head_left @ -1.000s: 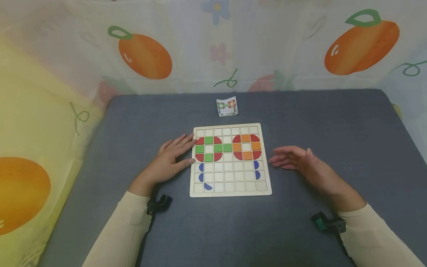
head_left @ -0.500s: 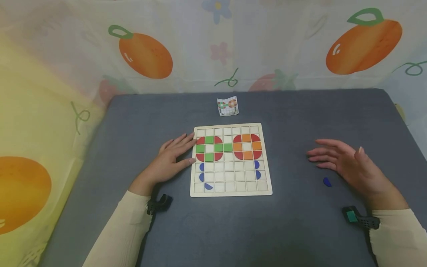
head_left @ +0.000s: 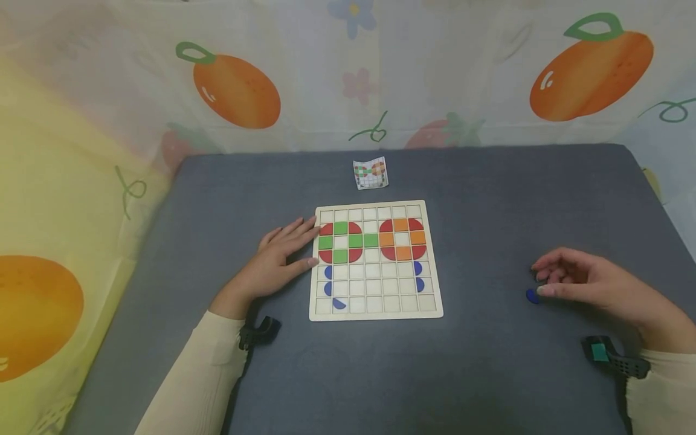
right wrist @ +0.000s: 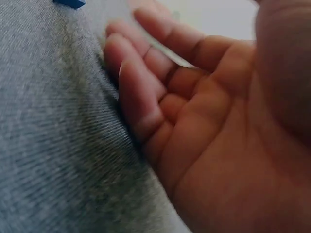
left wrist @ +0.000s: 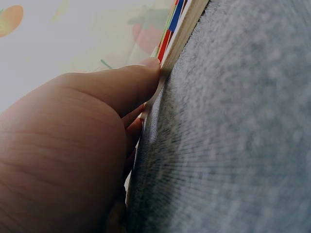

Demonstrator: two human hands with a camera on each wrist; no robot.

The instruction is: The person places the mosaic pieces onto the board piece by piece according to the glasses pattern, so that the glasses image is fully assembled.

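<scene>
A wooden grid board (head_left: 359, 307) lies mid-table, filled in part with red, green, orange and blue pieces. My left hand (head_left: 277, 260) rests at its left edge with fingers spread, and in the left wrist view the thumb (left wrist: 131, 85) touches the board's side. Off to the right, a loose blue half-round piece (head_left: 532, 296) lies on the dark table. Beside it hovers my right hand (head_left: 598, 281), fingers loosely bent and holding nothing. The right wrist view shows the blue piece (right wrist: 70, 3) at the top, apart from the fingers (right wrist: 138, 94).
A small paper card (head_left: 371, 174) printed with a coloured grid pattern lies behind the board. The dark grey table (head_left: 435, 374) ends at a fruit-print curtain (head_left: 326, 78) at the back. A yellow curtain (head_left: 70, 199) hangs on the left.
My right hand has moved right, away from the board, to the loose blue piece, and its fingers have bent. The left hand and the board have stayed in place.
</scene>
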